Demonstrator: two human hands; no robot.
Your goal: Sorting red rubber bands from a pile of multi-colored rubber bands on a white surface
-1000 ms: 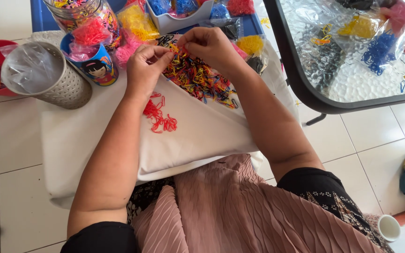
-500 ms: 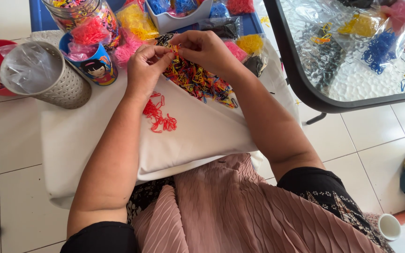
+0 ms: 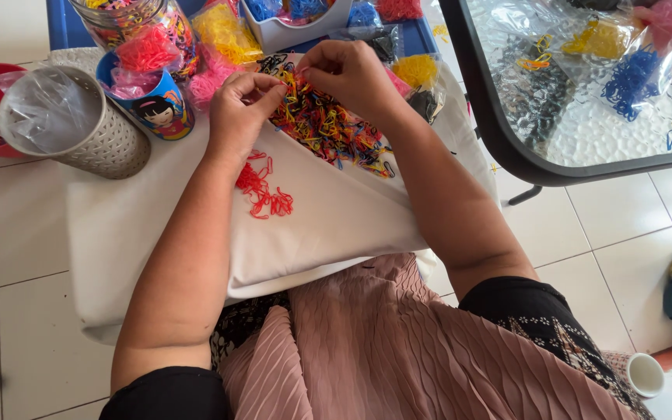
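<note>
Our hands draw together over the mixed rubber bands.
Near us the sorted red bands (image 3: 262, 190) lie on the white cloth (image 3: 336, 225); beyond, our left hand (image 3: 244, 109) and right hand (image 3: 351, 74) have closed in, each grip pinching at the multicoloured band pile (image 3: 328, 128).

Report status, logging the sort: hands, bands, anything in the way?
Left hand and right hand pinching in the mixed band pile. Red bands set apart on white cloth. Nothing blocking.
</note>
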